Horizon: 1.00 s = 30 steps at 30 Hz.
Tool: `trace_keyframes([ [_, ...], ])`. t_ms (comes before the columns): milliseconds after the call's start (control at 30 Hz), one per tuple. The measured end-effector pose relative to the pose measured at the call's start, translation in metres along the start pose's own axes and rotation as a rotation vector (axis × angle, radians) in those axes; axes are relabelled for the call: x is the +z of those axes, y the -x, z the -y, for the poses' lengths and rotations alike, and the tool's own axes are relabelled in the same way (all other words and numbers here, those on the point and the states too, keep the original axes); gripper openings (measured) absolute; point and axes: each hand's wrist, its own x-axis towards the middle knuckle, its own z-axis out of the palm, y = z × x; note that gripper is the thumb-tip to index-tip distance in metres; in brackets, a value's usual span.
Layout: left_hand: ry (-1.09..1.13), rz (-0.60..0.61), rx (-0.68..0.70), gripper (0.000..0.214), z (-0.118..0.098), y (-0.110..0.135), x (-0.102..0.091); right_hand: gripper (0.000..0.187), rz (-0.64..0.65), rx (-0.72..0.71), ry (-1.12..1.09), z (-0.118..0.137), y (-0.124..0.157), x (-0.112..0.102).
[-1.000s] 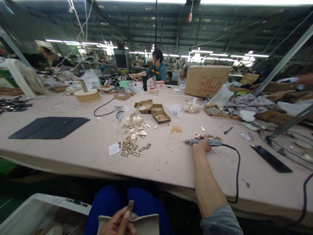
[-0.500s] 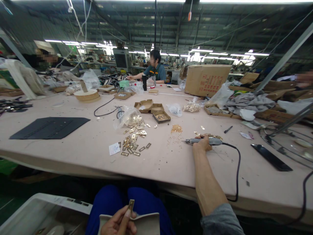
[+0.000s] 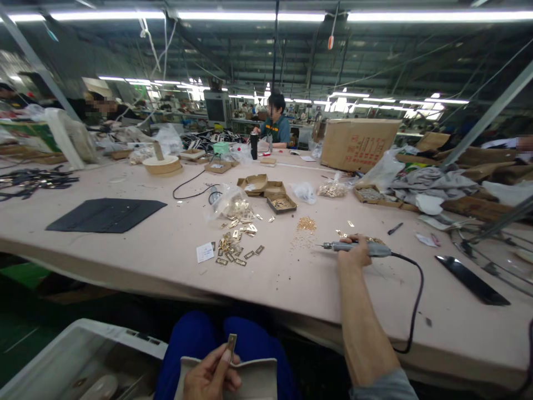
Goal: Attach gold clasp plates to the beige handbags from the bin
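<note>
Over my lap, my left hand (image 3: 212,373) is closed, pinching a small gold metal plate (image 3: 231,345) between thumb and fingers. A beige folded piece (image 3: 256,378) lies under and beside that hand; whether the fingers grip it too is hidden. On the right of the table, my right hand (image 3: 355,253) is wrapped round a grey electric screwdriver (image 3: 380,250), its thin bit pointing left. Just beyond the bit is a heap of tiny gold screws (image 3: 307,224), with more scattered towards me. Several gold plates (image 3: 233,247) lie loose left of the screws, spilling from a clear plastic bag (image 3: 229,201).
Shallow cardboard boxes (image 3: 282,204) stand mid-table. A black flat panel (image 3: 106,215) lies at left, a black strip (image 3: 470,279) at right. The screwdriver's cable (image 3: 418,300) loops over the front edge. A white bin (image 3: 87,355) stands by my left leg. A co-worker (image 3: 278,125) sits across.
My view has tilted up and turned slightly left. The screwdriver has shifted a little to the right, still in my right hand. The co-worker across has drawn in an outstretched arm.
</note>
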Motion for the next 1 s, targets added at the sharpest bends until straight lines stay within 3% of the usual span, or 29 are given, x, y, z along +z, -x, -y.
trace_keyframes([
  [133,-0.044,0.137,-0.022,0.047,-0.006,0.001,-0.006,0.019,0.220,0.066,-0.019,0.028,0.049,-0.014],
  [267,-0.049,0.206,-0.014,0.044,-0.015,0.008,-0.007,0.013,0.501,0.169,-0.074,0.043,0.116,-0.042],
  [433,0.020,0.208,-0.061,0.047,-0.009,0.010,-0.007,0.012,0.586,0.263,0.091,0.028,0.209,-0.088],
  [600,0.069,0.160,-0.090,0.044,-0.003,0.010,-0.005,0.022,0.708,0.246,0.282,0.003,0.284,-0.126],
  [767,0.117,0.150,-0.095,0.040,-0.005,0.009,-0.002,0.022,0.894,0.190,0.345,-0.010,0.315,-0.143],
  [1000,0.137,0.161,-0.096,0.042,-0.006,0.009,-0.002,0.024,1.010,0.149,0.430,-0.017,0.321,-0.154],
])
